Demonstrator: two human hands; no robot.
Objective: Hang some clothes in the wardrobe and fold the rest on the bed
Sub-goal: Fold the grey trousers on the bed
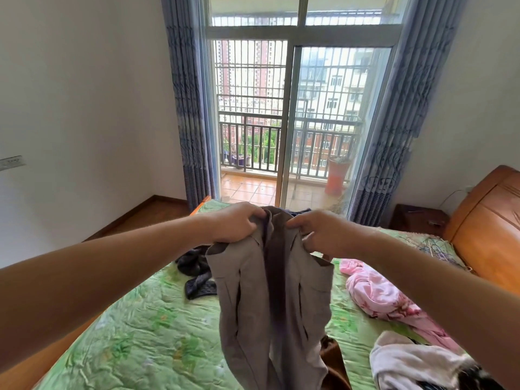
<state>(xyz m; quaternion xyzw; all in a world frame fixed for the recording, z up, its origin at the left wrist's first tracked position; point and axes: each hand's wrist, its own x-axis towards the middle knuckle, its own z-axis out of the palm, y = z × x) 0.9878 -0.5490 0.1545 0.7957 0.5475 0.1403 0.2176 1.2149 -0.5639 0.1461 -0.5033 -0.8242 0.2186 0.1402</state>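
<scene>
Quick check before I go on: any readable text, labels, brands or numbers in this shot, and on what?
No text can be read in this view.
The held grey garment shows no tag or print.
The wall plate at the left edge is too small to tell any marking.

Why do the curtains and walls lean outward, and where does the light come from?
Head view: the wide-angle lens bows the blue patterned curtains and white walls outward; daylight enters through the glass balcony door, washing out the buildings beyond; the grey-brown collared garment, gripped by the left hand and right hand, is evenly lit, its lower end slightly soft.
</scene>
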